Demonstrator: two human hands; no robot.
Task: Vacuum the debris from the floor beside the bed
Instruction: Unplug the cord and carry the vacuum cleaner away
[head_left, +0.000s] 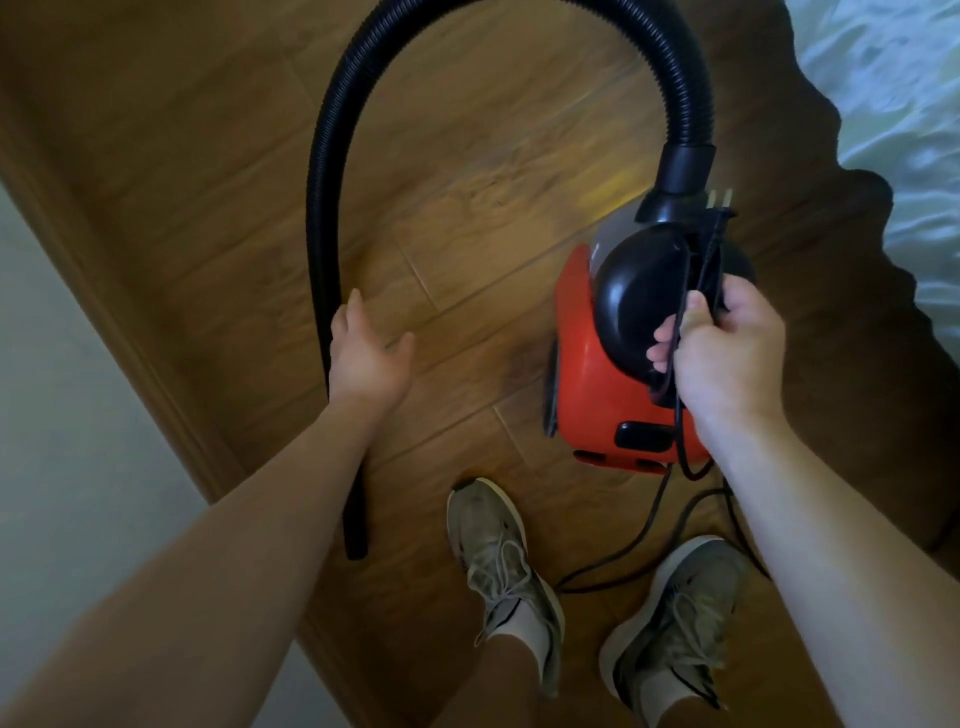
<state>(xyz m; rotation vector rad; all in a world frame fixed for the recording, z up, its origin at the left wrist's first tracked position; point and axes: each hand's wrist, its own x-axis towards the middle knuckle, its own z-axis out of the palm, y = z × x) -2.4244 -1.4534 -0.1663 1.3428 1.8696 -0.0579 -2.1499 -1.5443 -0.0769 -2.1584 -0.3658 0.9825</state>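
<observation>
Vacuum (582, 332) gripped (with cord (678, 426)) by right hand (727, 353); left hand (366, 358) spread, seemingly touching hose (326, 208).

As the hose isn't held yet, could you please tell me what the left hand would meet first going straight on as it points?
Most likely the black hose, which runs just beside the left hand's open fingertips. Depth is unclear, so it might instead slip past toward the wooden floor.

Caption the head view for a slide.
Right hand grips the red vacuum and its cord; left hand open beside the black hose.
</observation>
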